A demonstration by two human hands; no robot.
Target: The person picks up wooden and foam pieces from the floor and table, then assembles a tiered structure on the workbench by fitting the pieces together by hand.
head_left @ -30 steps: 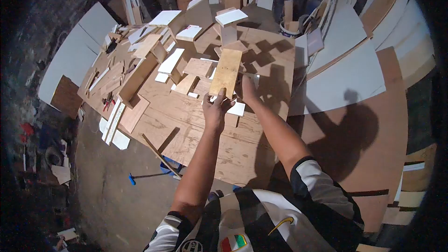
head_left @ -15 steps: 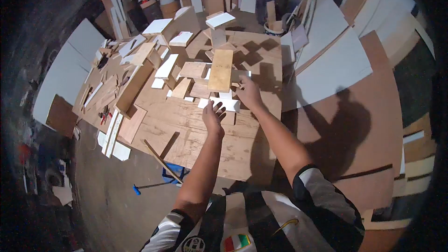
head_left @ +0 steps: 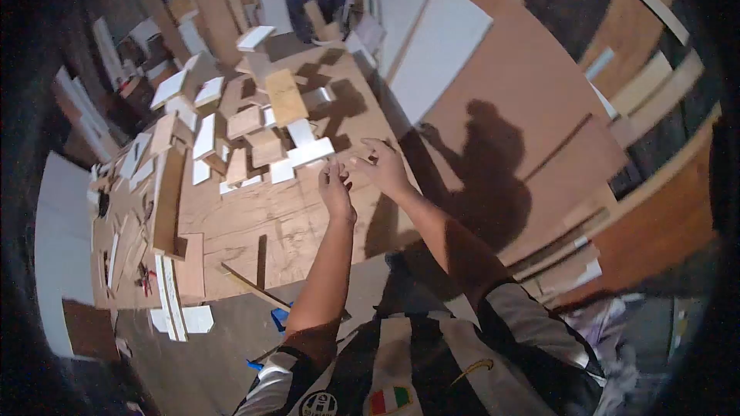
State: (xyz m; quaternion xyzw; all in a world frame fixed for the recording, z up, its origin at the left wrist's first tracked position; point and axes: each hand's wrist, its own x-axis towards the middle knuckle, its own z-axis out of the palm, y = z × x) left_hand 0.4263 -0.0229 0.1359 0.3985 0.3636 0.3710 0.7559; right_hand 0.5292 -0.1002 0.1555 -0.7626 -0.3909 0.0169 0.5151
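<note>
Left hand [head_left: 336, 191] and right hand [head_left: 383, 169] hover empty, fingers parted, near the counter's [head_left: 231, 219] right edge.
Yellowish board [head_left: 286, 98] lies toward the far-right corner; light two-handed contact likely steadies it best.

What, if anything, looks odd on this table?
A thin stick slants out over the near edge of the table, and pale strips overhang it farther left; they look odd because they could be bumped. No spill shows.
</note>
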